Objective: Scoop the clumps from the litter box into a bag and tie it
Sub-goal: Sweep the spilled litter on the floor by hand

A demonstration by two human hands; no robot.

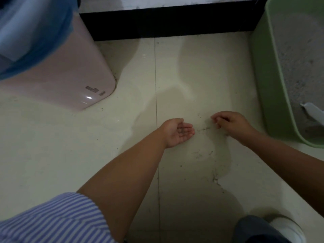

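Head view, itemised from the fingers outward.

Left hand (pixel 177 132): lying palm up and cupped low over the floor (pixel 52 146), fingers (pixel 186 131) pressed together and gently curved, a few dark grains sitting in the palm; whether the knuckles are touching the tile cannot be told. Bare forearm running back to a striped sleeve (pixel 52 221) at the lower left.

Right hand (pixel 229 122): hovering palm down just beside the left, fingertips (pixel 214 118) curling in toward the thumb as if pinching; whether anything is held between them is too small to tell.

Grit (pixel 204 128): lying scattered on the tile between the two hands, with more specks trailing toward the lower right.

Litter box (pixel 268 85): green, standing at the right edge, near the right hand but apart from it, holding grey litter (pixel 298 64).

Scoop (pixel 312 111): pale, resting on the litter at the near end of the box, partly cut off by the frame.

Bin (pixel 70 72): pink, standing at the upper left, well apart from both hands.

Bag (pixel 35 32): blue, lining the bin and folding over its rim.

Shoe (pixel 284 227): white, showing at the lower right below a dark trouser leg.
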